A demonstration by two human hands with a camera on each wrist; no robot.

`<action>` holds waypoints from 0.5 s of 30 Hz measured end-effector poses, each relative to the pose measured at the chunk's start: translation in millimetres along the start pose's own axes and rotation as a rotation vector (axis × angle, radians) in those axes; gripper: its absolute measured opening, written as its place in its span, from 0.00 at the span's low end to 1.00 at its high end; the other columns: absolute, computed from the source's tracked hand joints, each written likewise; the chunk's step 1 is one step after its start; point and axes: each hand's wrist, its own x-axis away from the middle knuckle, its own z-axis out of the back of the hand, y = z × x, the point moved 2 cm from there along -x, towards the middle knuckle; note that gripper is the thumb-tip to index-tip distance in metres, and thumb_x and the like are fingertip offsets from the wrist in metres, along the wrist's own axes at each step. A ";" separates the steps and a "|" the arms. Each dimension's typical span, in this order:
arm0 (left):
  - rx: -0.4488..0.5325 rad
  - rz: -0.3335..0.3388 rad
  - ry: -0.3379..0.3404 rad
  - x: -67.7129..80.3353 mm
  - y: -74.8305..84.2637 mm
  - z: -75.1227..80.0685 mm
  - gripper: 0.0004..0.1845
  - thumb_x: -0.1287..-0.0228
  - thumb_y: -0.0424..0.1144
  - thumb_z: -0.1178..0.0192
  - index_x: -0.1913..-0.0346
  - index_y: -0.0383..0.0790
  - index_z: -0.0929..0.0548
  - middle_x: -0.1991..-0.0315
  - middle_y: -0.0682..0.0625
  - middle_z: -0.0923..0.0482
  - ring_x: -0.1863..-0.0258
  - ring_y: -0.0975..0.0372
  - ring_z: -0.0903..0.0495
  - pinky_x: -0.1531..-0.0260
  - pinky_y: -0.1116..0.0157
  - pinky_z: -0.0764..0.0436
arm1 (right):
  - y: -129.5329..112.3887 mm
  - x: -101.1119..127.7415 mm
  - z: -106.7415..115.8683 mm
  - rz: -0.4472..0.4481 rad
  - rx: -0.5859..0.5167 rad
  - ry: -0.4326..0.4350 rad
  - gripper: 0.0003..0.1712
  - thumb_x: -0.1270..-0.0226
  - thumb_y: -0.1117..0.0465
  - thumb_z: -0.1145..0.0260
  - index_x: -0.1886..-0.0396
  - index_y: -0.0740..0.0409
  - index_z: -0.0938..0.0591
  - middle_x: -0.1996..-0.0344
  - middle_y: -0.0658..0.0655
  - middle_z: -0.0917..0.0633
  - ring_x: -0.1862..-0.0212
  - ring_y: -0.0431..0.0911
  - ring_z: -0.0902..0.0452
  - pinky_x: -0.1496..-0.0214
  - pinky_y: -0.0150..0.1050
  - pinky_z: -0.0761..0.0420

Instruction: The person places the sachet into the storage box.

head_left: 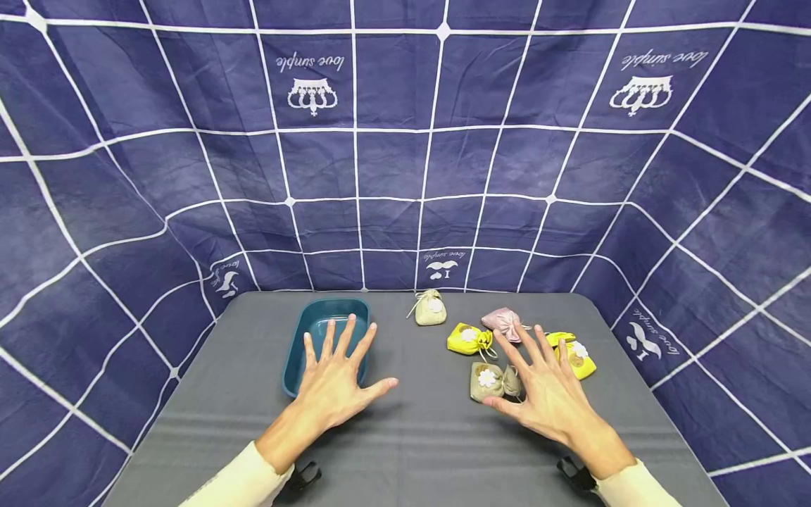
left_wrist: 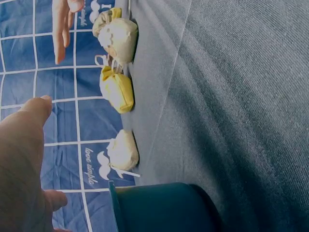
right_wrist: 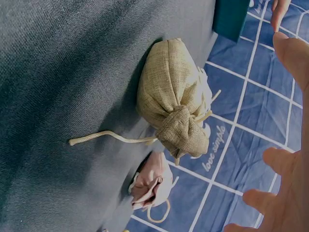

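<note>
My left hand (head_left: 334,386) hovers with fingers spread over the near part of a teal plastic basin (head_left: 293,352), holding nothing. Fingers likewise splayed, my right hand (head_left: 551,394) is held above the small drawstring pouches and grips none. Nearest to it lies a khaki pouch (head_left: 479,391) with a white flower, partly covered by the hand in the head view. A yellow pouch (head_left: 462,339) and a pink pouch (head_left: 500,318) lie beyond. Another yellow pouch (head_left: 581,366) is partly hidden behind the fingers. One cream pouch (head_left: 431,310) sits upright near the table's back edge.
A grey cloth covers the table (head_left: 412,451). Blue curtain with white grid lines (head_left: 393,162) hangs behind it and along both sides. The basin stands on the left, apart from the pouches.
</note>
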 end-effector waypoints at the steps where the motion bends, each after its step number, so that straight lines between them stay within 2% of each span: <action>1: 0.002 -0.001 -0.002 0.1 -0.8 -0.3 0.60 0.31 0.90 0.43 0.04 0.67 0.42 0.01 0.45 0.51 0.04 0.31 0.51 0.13 0.15 0.59 | -0.2 -0.2 -0.6 0.000 0.000 -0.004 0.70 0.40 0.15 0.22 0.03 0.30 0.38 0.07 0.62 0.33 0.08 0.75 0.40 0.13 0.88 0.42; 7: 0.000 0.009 0.013 -1.7 -10.5 0.6 0.59 0.30 0.89 0.43 0.04 0.64 0.40 0.02 0.44 0.48 0.04 0.32 0.50 0.12 0.16 0.57 | -6.8 -6.6 -3.7 0.037 -0.011 0.013 0.69 0.39 0.20 0.19 0.04 0.38 0.35 0.08 0.63 0.31 0.09 0.74 0.36 0.11 0.83 0.39; 15: 0.011 0.035 0.039 3.0 -35.7 2.7 0.57 0.27 0.85 0.40 0.05 0.59 0.35 0.03 0.42 0.45 0.05 0.31 0.45 0.15 0.13 0.53 | -25.0 -17.3 -10.0 0.127 -0.043 0.049 0.63 0.33 0.25 0.19 0.06 0.44 0.31 0.09 0.61 0.29 0.11 0.69 0.30 0.11 0.76 0.32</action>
